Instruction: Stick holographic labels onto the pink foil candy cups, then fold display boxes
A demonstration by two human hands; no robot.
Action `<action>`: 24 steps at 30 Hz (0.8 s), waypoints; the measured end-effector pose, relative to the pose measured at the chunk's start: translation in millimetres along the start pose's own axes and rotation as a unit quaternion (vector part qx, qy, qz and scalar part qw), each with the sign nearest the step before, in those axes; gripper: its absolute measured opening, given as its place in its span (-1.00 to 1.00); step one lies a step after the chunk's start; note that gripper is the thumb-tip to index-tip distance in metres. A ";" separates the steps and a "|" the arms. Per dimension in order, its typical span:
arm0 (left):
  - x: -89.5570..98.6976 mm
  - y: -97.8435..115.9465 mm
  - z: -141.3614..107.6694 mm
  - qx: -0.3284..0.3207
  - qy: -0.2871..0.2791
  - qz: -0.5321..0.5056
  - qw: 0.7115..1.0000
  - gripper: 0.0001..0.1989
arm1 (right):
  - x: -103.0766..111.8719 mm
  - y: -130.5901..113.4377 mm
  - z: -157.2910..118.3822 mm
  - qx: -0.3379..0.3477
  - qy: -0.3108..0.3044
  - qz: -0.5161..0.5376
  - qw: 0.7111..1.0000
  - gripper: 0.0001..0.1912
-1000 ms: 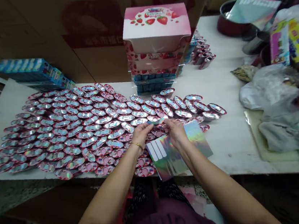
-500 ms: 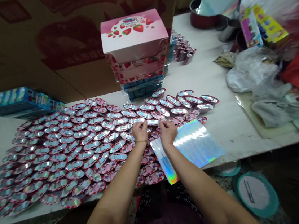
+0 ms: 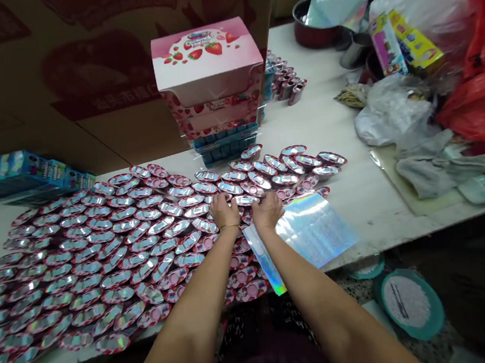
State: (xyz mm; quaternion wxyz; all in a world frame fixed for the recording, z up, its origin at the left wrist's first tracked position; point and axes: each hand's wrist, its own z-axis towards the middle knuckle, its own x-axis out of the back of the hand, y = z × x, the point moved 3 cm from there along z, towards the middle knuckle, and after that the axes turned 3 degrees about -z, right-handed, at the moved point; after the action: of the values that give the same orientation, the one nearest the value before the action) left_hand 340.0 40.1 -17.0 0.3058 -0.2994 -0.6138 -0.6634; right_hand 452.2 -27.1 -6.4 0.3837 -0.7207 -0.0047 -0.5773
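Note:
Between my two hands stands a small oval pack (image 3: 245, 200) with a shiny silver top and a red-pink rim. My left hand (image 3: 225, 212) has its fingers curled at the pack's left end, and my right hand (image 3: 268, 210) is closed at its right end. The fingertips are partly hidden. Many similar oval packs (image 3: 115, 262) stand close together around both hands, most with silver tops and some with pink ones. Under my right wrist lie shiny holographic sheets (image 3: 314, 228), overlapping some packs near the table's front edge.
A strawberry-printed box (image 3: 208, 62) tops a stack behind the packs, before a large carton (image 3: 121, 131). Blue boxes (image 3: 11, 171) stand at left. On the right are plastic bags (image 3: 392, 107), a dark red pot (image 3: 317, 34) and grey cloth (image 3: 427, 173). Below stands a teal tub (image 3: 432, 323).
The view has turned slightly right. My hands remain at the ends of the oval pack, with the fingers now curled lower around it instead of pinched at its top.

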 end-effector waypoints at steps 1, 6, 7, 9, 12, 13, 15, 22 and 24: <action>4.1 -0.5 2.0 0.008 0.003 -0.018 1.000 -0.78 | 7.1 1.9 4.5 0.013 -0.001 0.011 1.000 -0.78; 24.9 -0.2 -16.6 -0.078 -0.180 -0.045 0.980 -0.70 | 46.1 15.5 25.4 0.273 -0.088 0.106 0.952 -0.82; 26.5 0.0 -26.5 -0.105 -0.233 -0.031 0.966 -0.69 | 49.7 18.6 25.4 0.331 -0.122 0.109 0.929 -0.83; 27.6 0.2 -45.1 -0.130 -0.289 -0.015 0.949 -0.72 | 50.6 24.6 20.8 0.424 -0.175 0.072 0.886 -0.84; 23.2 1.2 -60.3 -0.105 -0.295 -0.055 0.948 -0.89 | 43.7 33.5 10.7 0.508 -0.183 -0.034 0.841 -0.83; 21.3 1.4 -61.8 -0.087 -0.288 -0.078 0.951 -0.91 | 41.9 36.7 8.6 0.523 -0.170 -0.060 0.833 -0.82; 18.5 1.0 -61.7 -0.048 -0.265 -0.114 0.956 -0.92 | 40.8 43.7 6.3 0.550 -0.136 -0.088 0.819 -0.79; 13.3 -0.6 -64.2 -0.009 -0.199 -0.125 0.972 -0.91 | 45.6 62.0 0.4 0.617 -0.112 -0.072 0.776 -0.74; 11.6 -0.8 -66.1 -0.021 -0.181 -0.103 0.978 -0.91 | 54.4 58.1 -0.4 0.580 -0.130 -0.049 0.802 -0.79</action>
State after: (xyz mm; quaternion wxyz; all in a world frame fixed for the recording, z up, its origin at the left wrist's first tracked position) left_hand 330.6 -26.2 -13.0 0.1133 -0.3562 -0.6723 -0.6389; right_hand 496.1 -92.0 7.3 0.6970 -0.4303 -0.4243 -0.3859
